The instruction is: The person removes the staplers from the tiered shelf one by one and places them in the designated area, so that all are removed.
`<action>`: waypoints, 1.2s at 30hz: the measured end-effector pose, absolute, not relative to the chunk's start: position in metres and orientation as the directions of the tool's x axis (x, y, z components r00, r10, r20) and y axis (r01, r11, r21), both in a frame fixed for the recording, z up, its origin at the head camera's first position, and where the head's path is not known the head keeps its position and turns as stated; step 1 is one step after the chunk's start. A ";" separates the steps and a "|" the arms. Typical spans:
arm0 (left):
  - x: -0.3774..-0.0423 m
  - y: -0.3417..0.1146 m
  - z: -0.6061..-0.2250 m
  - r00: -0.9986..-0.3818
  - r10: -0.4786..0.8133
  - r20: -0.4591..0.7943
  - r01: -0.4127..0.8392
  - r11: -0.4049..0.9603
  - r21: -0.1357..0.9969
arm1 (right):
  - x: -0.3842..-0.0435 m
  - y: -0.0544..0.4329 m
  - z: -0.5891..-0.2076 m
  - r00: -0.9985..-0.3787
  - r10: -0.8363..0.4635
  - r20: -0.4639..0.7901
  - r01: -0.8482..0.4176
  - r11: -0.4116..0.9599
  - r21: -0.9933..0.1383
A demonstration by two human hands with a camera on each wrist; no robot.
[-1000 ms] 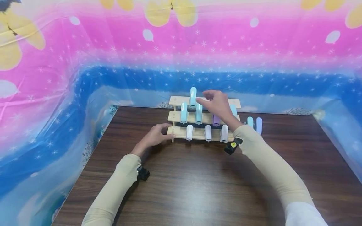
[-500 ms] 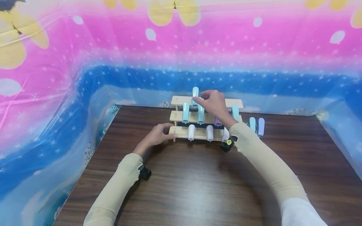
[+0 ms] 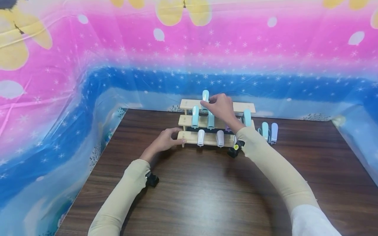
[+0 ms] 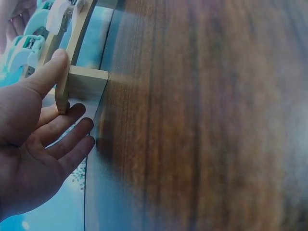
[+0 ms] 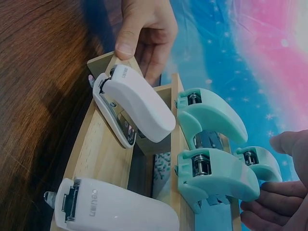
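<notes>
A three-tier wooden display rack [image 3: 189, 121] stands at the back of the table, bearing several staplers. My left hand [image 3: 165, 140] holds the left end of its lowest shelf, with the thumb [image 4: 50, 72] on top and fingers underneath. On the top shelf, my right hand [image 3: 222, 106] pinches a mint stapler [image 3: 205, 94], thumb in front; in the right wrist view its fingers [image 5: 276, 204] lie around the stapler's rear end. Mint staplers [image 3: 195, 117] and a partly hidden purple stapler [image 3: 228, 127] occupy the middle shelf. White staplers [image 3: 200, 137] line the lowest one.
To the right of the rack, a mint stapler [image 3: 264, 131] and a lavender stapler [image 3: 274, 132] stand side by side on the brown wooden table [image 3: 192, 193]. A patterned pink and blue cloth [image 3: 141, 59] hangs behind and along the sides.
My right hand has moved slightly left, from beside the top-shelf mint stapler onto it. The left hand keeps its hold on the rack; the head view has shifted a little.
</notes>
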State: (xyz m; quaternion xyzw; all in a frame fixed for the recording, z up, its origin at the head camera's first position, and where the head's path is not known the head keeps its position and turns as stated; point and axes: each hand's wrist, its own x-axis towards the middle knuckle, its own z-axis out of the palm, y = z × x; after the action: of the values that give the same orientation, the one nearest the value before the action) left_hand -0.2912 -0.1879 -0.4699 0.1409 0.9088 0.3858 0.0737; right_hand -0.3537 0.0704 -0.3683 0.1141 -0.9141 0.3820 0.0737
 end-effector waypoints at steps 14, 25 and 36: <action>-0.290 -0.190 -0.470 -0.949 0.315 -0.019 0.201 0.651 0.732 | -0.357 0.064 -0.369 -0.966 -0.125 0.226 -0.248 0.694 -0.676; -0.289 -0.190 -0.471 -0.946 0.324 -0.023 0.208 0.657 0.725 | -0.357 0.062 -0.370 -0.979 -0.076 0.191 -0.190 0.686 -0.703; -0.288 -0.189 -0.469 -0.948 0.319 -0.019 0.207 0.660 0.722 | -0.360 0.061 -0.368 -0.982 -0.043 0.181 -0.163 0.665 -0.729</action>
State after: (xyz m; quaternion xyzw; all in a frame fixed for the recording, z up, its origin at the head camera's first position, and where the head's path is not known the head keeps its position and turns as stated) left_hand -0.2877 -0.1889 -0.4688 0.1447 0.9082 0.3861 0.0722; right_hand -0.3601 0.0612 -0.3677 0.0567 -0.9093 0.4054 0.0744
